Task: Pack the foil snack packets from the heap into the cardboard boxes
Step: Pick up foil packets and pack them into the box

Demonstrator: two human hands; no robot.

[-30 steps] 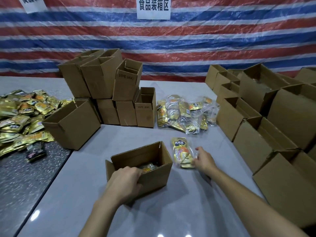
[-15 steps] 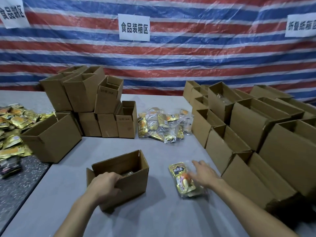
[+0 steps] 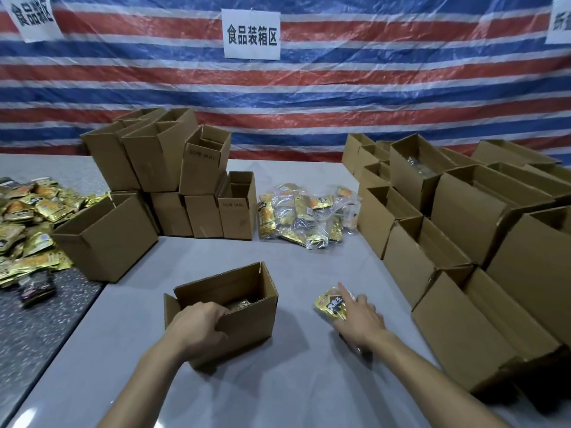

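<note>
Head view: the left hand (image 3: 200, 329) clenches the near wall of the open cardboard box (image 3: 247, 332). The right hand (image 3: 360, 322) lies with fingers stretched over a gold foil snack packet (image 3: 330, 304) on the grey table (image 3: 293, 381), beside the box; whether it truly grasps, I cannot tell. The slick wrapper may skid away, or snag the box rim

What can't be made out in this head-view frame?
Head view:
- Contents of the open box: its front wall and the left hand hide most.
- Foil packet: the right hand covers its near part.
- Packet heap: cut by the left edge.
- Rightmost sign: cut by the right edge.
</note>
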